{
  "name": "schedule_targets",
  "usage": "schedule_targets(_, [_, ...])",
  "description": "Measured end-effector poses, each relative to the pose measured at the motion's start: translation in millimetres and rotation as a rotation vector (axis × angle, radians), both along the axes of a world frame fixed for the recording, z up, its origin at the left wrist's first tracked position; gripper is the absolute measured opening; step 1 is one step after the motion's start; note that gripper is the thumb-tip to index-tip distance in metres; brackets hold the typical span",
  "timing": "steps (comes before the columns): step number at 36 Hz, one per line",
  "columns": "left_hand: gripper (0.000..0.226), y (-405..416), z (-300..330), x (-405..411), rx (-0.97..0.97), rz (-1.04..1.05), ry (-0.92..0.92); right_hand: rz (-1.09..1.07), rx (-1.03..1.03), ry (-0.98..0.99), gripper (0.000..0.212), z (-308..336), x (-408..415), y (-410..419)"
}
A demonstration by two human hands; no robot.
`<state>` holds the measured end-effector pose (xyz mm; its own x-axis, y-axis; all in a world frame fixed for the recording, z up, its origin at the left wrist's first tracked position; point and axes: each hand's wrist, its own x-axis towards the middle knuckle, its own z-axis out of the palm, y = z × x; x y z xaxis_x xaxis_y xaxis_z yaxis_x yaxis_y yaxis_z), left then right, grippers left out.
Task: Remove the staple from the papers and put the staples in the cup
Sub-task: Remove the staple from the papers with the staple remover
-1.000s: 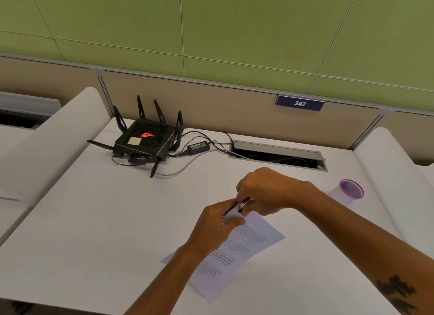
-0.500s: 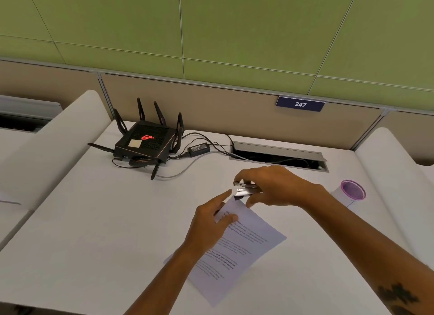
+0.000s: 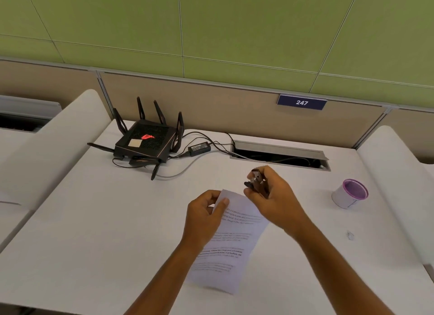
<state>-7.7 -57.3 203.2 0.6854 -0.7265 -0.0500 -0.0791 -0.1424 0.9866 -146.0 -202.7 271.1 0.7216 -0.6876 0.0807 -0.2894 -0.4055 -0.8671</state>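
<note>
White bench (image 3: 98,220) is the biggest thing in front of you, with a green wall (image 3: 234,27) behind it. Your printed papers (image 3: 234,239) lie in the middle of the bench, close to you. The top corner is lifted up. Your left hand (image 3: 206,217) holds that corner, with the thumb on top of the page and the other fingers curled under it. Your right hand (image 3: 273,199) is just past the top of the papers, up off the page. Its fingers are curled around a small dark staple remover (image 3: 256,182) and pinch it. You cannot see if a staple is stuck in it; it is too small to tell.

A black router (image 3: 146,142) with pointy sticks sits at the back left, and its black power brick (image 3: 199,147) lies beside it. A long slot for wires (image 3: 279,154) is cut into the back of the bench. The white cup (image 3: 350,193) with a purple rim stands far off to your right, well apart from both hands. A blue sign (image 3: 301,102) on the wall says 247.
</note>
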Motion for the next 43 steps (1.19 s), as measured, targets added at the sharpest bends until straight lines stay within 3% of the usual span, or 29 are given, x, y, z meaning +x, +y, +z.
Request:
schedule_targets(5, [0.005,-2.2,7.5,-3.3,-0.061,0.046,0.085,-0.150,-0.058,-0.070,0.021,-23.8,-2.7,38.2])
schedule_targets(14, [0.020,-4.0,32.6,-16.5,-0.173,0.153,0.145,-0.120,-0.244,-0.130,0.049,-28.5,-4.5,74.8])
schedule_targets(22, [0.025,3.6,54.6,-28.5,-0.170,0.174,0.015,-0.061,-0.315,-0.158,0.062,-24.2,-4.3,82.9])
schedule_targets(30, [0.042,17.3,66.9,-40.3,-0.185,0.112,-0.184,-0.145,-0.378,-0.375,0.040,-17.6,-2.9,81.5])
schedule_targets(34, [0.038,22.6,72.0,-34.8,-0.263,0.091,-0.313,-0.227,-0.226,-0.414,0.030,-11.4,-6.0,75.1])
schedule_targets(38, [0.040,23.0,76.5,-20.5,-0.232,0.163,-0.532,-0.273,0.082,-0.372,0.017,-1.1,-8.8,71.2])
schedule_targets(43, [0.052,18.4,87.2,-8.0,-0.182,0.069,-0.519,-0.253,0.390,-0.372,0.013,13.5,-12.6,68.8])
